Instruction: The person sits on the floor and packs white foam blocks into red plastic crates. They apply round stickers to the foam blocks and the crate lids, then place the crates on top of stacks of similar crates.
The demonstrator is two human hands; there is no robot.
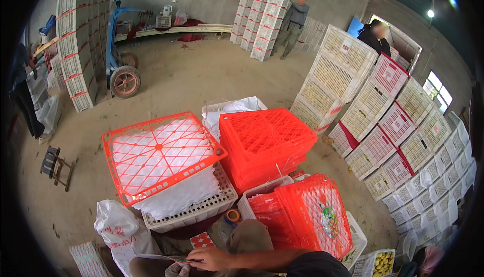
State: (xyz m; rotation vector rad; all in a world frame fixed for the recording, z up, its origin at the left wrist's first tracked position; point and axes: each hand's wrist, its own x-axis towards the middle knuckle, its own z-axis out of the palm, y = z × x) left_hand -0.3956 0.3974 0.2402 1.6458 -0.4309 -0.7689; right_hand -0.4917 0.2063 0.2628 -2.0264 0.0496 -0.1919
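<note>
At the bottom of the view my right hand (209,259) lies over a thin printed sheet (159,256), its fingers on the sheet's right end. Just below it, my left hand (177,269), which looks gloved, touches the same end. A sheet of red round stickers (203,240) lies beyond my hands. Ahead, a red plastic lattice lid (159,147) rests on a stack of white padding sheets (181,194) on a white crate (193,211). To its right rises a stack of red lids (266,141). More red lids stand on edge, the front one bearing an oval fruit label (329,222).
Tall crate stacks (336,73) line the right side. A blue hand truck (124,80) stands back left by other stacks. A small stool (56,167) and a white sack (123,235) are at left, yellow fruit (383,263) at lower right. Several people are around the room.
</note>
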